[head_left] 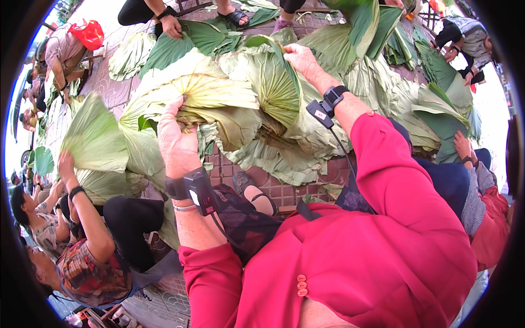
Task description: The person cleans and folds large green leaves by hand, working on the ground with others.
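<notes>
A folded stack of pale lotus leaves [217, 92] fans out from my left hand [176, 135], whose thumb presses on the cut centre of the top leaf. Farther up and to the right, my right hand [301, 59] pinches the rim of a green lotus leaf [275, 88]. That leaf stands partly raised, its ribbed pale underside towards me. Beneath both hands spreads a thick heap of flattened lotus leaves [283, 162]. Each wrist carries a strapped device with a cable. The lower layers of the held stack are hidden.
Close on my left, a person [92, 254] holds up a lotus leaf [96, 137]. Across the heap, another person's hand [171, 27] rests on darker leaves. More people work at the right beside further leaf piles [439, 110]. Red paving bricks [270, 180] show below the heap, near my shoe [244, 182].
</notes>
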Tool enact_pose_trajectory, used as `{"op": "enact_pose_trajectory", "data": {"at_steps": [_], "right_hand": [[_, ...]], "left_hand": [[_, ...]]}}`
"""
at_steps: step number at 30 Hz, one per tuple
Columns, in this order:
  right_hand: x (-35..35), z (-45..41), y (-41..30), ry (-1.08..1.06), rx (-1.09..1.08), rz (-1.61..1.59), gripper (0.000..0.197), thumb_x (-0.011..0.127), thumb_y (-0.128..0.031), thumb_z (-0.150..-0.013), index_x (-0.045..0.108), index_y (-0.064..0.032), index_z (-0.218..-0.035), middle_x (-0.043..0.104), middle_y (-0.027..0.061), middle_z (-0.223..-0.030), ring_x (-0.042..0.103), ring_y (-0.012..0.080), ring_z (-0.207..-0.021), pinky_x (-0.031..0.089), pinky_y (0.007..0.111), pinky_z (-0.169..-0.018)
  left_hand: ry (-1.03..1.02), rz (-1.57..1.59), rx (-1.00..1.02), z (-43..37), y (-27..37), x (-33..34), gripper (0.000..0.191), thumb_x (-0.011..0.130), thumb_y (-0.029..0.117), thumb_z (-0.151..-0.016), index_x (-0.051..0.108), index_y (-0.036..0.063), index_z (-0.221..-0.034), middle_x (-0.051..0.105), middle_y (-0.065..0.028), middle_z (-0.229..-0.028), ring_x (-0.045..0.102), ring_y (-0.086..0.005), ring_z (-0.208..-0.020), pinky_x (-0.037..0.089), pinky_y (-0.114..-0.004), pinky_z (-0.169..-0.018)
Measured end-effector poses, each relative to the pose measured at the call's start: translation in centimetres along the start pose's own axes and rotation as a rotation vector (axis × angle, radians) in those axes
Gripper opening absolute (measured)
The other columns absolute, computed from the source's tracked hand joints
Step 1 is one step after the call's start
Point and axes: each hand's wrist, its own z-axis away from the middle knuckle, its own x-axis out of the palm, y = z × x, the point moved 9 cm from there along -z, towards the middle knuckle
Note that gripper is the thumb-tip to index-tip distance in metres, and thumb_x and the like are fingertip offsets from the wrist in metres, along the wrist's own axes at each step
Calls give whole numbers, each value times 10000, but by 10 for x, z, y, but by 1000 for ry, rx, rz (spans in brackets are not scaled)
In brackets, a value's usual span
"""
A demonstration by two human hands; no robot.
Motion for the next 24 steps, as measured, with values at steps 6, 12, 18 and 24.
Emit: {"op": "enact_pose_trajectory", "data": {"at_steps": [6,12,18,24], "right_hand": [[-10,32,-111,-148,-110,-201,246,523,-73,-802,556,3,-1033,581,9,-918,516,75,-849,407,215,-789],[40,99,-195,-331,-489,187,221,492,-16,-809,548,-32,-1022,586,83,-871,551,141,-800,439,248,-732],[65,139,-205,-325,-655,312,260,499,-45,-794,537,-52,-1051,574,169,-913,564,315,-826,457,331,-729],[69,157,-220,-265,-929,530,277,505,-56,-695,554,-65,-967,559,130,-873,555,302,-796,451,368,-690]], "left_hand": [[-186,-56,13,7,-18,20,173,610,98,-740,596,73,-911,614,-13,-877,570,-153,-779,419,-310,-676],[-214,-44,-95,23,-39,40,190,611,90,-740,587,63,-927,614,-29,-866,577,-162,-769,431,-300,-686],[-407,88,-142,39,-42,63,243,583,137,-797,547,42,-1018,604,-65,-927,588,-186,-792,472,-333,-706],[-504,198,-236,32,-47,67,279,575,198,-813,525,28,-1028,601,-105,-961,591,-236,-860,486,-362,-767]]}}
